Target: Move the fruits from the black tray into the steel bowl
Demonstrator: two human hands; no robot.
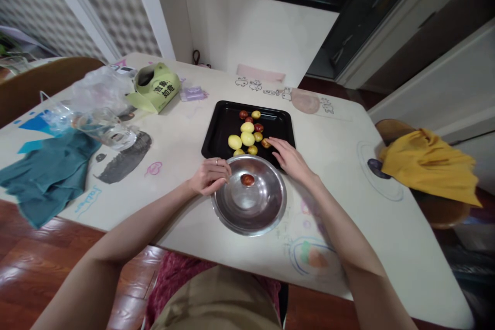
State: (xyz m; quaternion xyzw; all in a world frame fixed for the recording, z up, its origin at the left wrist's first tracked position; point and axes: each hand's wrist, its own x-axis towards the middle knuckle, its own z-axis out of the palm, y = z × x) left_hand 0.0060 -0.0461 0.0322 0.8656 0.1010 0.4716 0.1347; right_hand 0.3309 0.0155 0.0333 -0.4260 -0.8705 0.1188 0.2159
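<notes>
A shiny metal bowl (247,219) stands near the table's front edge, with one reddish-brown jujube-like fruit (247,180) inside. Behind it, partly covered by its rim, lies a black tray (220,118). Several yellow lemon-like fruits (247,138) and smaller red-brown and yellowish fruits (259,127) are grouped in the tray. My left hand (212,176) has its fingers curled at the bowl's left rim. My right hand (290,159) reaches over the tray's front right corner, fingers stretched out, the tips at a small brownish fruit (265,143).
On the left are a green paper box (157,87), a clear plastic bag (100,87), a glass pitcher (106,129) lying on its side and a teal cloth (50,170). A yellow cloth (429,165) hangs over a chair at right. Drawings mark the white tabletop (348,165).
</notes>
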